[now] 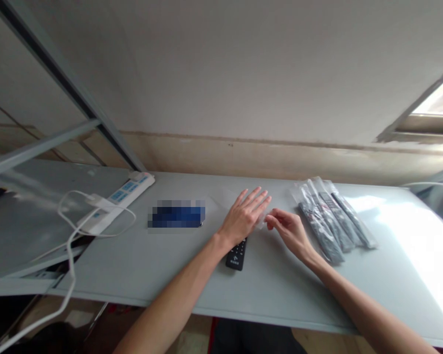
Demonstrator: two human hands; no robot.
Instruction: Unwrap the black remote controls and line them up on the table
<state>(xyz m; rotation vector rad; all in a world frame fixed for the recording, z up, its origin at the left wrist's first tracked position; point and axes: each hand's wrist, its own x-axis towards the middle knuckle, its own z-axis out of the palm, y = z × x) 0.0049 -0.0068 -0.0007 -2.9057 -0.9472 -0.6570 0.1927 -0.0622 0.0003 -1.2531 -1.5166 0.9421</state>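
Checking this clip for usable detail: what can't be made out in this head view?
- Blue item: pixelated, so its kind is unreadable.
- Black remote: top end hidden by the left hand.
- Whatever the right hand pinches: covered by its fingers, and too clear to tell.
- Bagged remotes: button markings too small, dulled by plastic.

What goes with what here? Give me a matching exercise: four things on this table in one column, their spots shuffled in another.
Things:
1. black remote control
2. bagged remote controls
3. white power strip
4. left hand

Spots:
A. left end of the table
B. right of the right hand
C. on clear plastic film
D. just below the left hand

Pairs: 1-D, 2-B, 3-A, 4-C
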